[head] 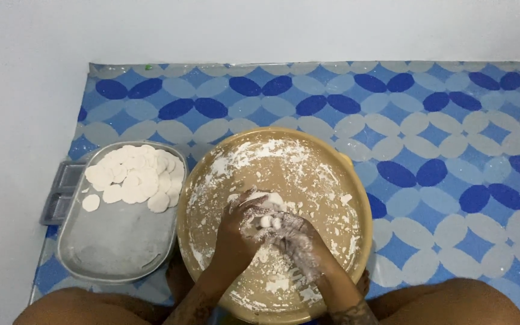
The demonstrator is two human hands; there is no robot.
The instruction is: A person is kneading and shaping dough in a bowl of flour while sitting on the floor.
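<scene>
A wide tan bowl (356,198) smeared with white flour stands in front of me. Both my hands are inside it, pressed together around a small lump of white dough (266,221). My left hand (239,232) cups the lump from the left. My right hand (302,241), coated in flour, closes on it from the right. Crumbs of dough lie on the bowl's floor below the hands.
A grey metal tray (115,247) sits left of the bowl with several flat white dough rounds (136,177) piled at its far end. A small grey object (61,192) lies by the tray's left edge. A blue patterned mat (440,150) covers the floor. My bare knees frame the bottom.
</scene>
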